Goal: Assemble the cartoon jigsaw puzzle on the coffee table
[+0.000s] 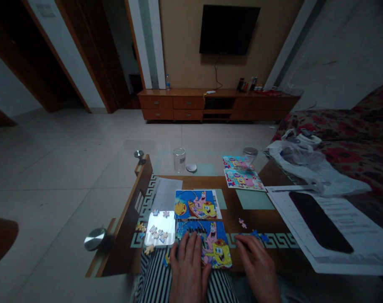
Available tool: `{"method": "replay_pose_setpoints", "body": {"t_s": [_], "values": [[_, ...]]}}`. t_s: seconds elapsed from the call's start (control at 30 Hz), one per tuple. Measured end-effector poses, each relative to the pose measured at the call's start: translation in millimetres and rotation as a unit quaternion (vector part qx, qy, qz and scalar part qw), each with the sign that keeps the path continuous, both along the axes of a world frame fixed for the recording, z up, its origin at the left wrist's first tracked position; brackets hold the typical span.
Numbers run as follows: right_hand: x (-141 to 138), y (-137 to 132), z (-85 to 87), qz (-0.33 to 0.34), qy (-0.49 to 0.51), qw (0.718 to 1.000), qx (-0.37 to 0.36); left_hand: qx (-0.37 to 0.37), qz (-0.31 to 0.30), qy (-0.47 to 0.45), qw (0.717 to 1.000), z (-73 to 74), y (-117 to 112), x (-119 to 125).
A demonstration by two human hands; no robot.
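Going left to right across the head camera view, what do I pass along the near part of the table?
Round steel table fitting → shiny white board → left hand → right hand → black phone

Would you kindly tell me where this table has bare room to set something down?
Bare tabletop lies right of the picture card, between pink puzzle pieces and printed papers. Another patch lies behind the card, near the drinking glass. It is crowded around the glossy white board and loose pieces.
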State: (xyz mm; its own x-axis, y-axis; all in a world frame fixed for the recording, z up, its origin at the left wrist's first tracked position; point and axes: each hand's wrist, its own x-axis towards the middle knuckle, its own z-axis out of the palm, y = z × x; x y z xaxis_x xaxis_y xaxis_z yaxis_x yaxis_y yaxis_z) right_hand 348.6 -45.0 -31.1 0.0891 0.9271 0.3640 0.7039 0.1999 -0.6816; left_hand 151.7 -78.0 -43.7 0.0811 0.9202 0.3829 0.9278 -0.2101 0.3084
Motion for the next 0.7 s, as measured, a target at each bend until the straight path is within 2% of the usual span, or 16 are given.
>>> {"method": "replay_pose_setpoints", "body": {"t_s": [0.17,0.7], "values": [[-1.3,-0.6,2.2,-0.004,0.005,1.000,0.000,-0.021,-0.010,0.013,1.000,-0.3,1.0,0.6],[0.6,-0.3,-1.1,0.004,-0.002,1.000,0.018,-0.007,0.002,-0.002,1.000,1.0,-0.6,-0.1]]}}
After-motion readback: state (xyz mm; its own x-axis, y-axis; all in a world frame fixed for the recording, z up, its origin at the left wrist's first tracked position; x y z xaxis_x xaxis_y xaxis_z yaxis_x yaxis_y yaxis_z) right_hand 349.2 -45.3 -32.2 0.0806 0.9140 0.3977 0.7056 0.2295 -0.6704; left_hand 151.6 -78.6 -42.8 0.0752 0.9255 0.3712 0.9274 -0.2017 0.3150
